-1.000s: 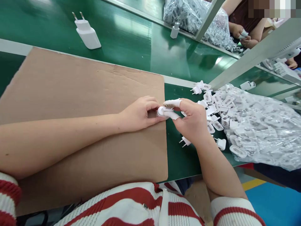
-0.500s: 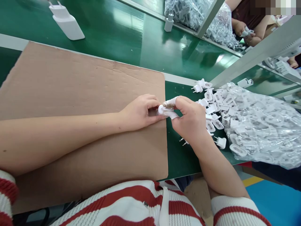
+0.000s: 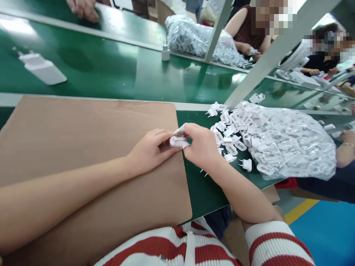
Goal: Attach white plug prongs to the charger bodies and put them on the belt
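My left hand (image 3: 149,149) rests at the right edge of the cardboard sheet (image 3: 91,129), its thumb and fingertips closed on the left end of a small white plug part (image 3: 173,141). From the other side, my right hand (image 3: 203,146) pinches the same part between thumb and forefinger. White wrapping covers those two fingertips and blends with the part, so its exact shape is partly hidden. Just beyond my right hand lies a loose heap of white two-pin plug pieces (image 3: 230,131), with one single plug piece (image 3: 246,164) nearer the front edge.
A clear plastic bag (image 3: 299,142) full of white plug parts sits at the right. Behind the cardboard, a white charger (image 3: 44,69) and another charger (image 3: 165,53) stand on the green surface. A metal post (image 3: 266,62) rises at the right. Co-workers sit across the bench.
The view has swung up and to the right, showing more of the far side and a person's hands at upper left. Both my hands keep hold of the plug part.
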### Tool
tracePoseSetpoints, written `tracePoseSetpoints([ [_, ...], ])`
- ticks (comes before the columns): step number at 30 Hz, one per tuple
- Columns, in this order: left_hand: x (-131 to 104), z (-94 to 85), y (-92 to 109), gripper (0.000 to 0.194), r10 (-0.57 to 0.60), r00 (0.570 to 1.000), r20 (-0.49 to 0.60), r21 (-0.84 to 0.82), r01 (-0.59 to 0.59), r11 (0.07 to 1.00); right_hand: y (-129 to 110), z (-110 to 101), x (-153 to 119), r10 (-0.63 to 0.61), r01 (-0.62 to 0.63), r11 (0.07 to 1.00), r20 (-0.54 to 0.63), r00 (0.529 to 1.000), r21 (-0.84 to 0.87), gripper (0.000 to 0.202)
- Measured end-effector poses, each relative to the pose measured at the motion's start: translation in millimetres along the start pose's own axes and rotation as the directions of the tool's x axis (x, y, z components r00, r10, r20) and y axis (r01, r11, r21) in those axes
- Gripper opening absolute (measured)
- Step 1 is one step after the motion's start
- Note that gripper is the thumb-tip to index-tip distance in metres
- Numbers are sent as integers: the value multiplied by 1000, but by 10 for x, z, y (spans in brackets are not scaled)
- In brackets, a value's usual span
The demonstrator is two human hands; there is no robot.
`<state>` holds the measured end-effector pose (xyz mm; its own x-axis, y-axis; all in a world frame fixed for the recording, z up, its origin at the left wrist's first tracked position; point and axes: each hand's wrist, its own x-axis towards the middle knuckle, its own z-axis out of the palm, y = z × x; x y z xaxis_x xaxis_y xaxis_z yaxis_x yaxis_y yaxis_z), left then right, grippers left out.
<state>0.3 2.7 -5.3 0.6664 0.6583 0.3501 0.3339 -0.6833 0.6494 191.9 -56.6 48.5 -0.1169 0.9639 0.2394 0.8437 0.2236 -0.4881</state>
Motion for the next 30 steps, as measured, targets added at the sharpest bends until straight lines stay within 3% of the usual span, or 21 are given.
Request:
tracePoseSetpoints([
  [3,-22,9,-20,33,156,988,6,181,-155,971,-16,-5,17,24,-24,1000,24,999,-10,21],
  [6,-33,-16,-61,36,310,950,34,417,-295,860,-56,-23,21,20,-17,999,54,998,-42,21],
  [10,-26,-70,-90,32,457,887,64,619,-394,679,-81,-19,17,8,-2,998,88,996,-64,23],
  [12,-19,-83,-89,30,474,877,73,630,-409,660,-57,-10,31,9,-5,999,88,996,-46,24],
  [18,3,-46,-99,35,343,939,6,461,-307,833,71,-15,106,76,-94,984,120,990,153,29],
  [24,30,-51,-178,40,91,996,3,232,-89,969,117,-13,152,39,-64,984,146,988,166,38],
  [27,41,-61,-176,43,-81,997,11,163,78,983,273,-58,222,20,-78,941,175,984,329,55],
  [30,45,-55,-155,48,-221,975,5,111,219,969,516,-140,301,85,-110,962,108,991,251,71],
])
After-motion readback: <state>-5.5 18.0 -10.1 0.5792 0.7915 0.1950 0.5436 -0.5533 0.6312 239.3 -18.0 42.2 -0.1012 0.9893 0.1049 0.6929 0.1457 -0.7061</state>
